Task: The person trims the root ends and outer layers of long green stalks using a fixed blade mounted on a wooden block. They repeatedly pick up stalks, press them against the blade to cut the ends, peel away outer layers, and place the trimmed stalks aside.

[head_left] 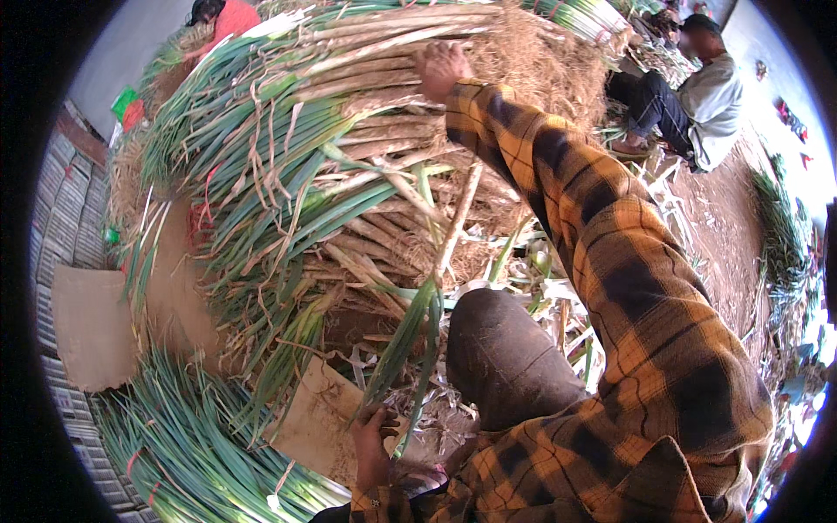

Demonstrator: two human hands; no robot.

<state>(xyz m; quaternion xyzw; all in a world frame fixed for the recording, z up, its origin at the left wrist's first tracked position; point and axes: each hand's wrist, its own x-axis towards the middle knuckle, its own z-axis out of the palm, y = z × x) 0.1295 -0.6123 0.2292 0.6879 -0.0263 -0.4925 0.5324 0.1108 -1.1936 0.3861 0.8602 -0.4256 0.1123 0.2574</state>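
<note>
A large heap of long green onions, with soil-stained stalks and brown roots, lies before me. My right hand, in a plaid sleeve, reaches across to the far part of the heap and rests on the stalks; whether its fingers grip any is unclear. Low in the view, my left hand has its fingers curled at the leaf ends of a green onion, whose stalk slants up past my knee towards the heap. Peeled skins and leaf scraps lie beside my knee.
Tied green onions lie at the lower left, near a cardboard piece and another flat sheet. One person sits at the upper right; another is at the upper left. More bundled green onions lie at the top.
</note>
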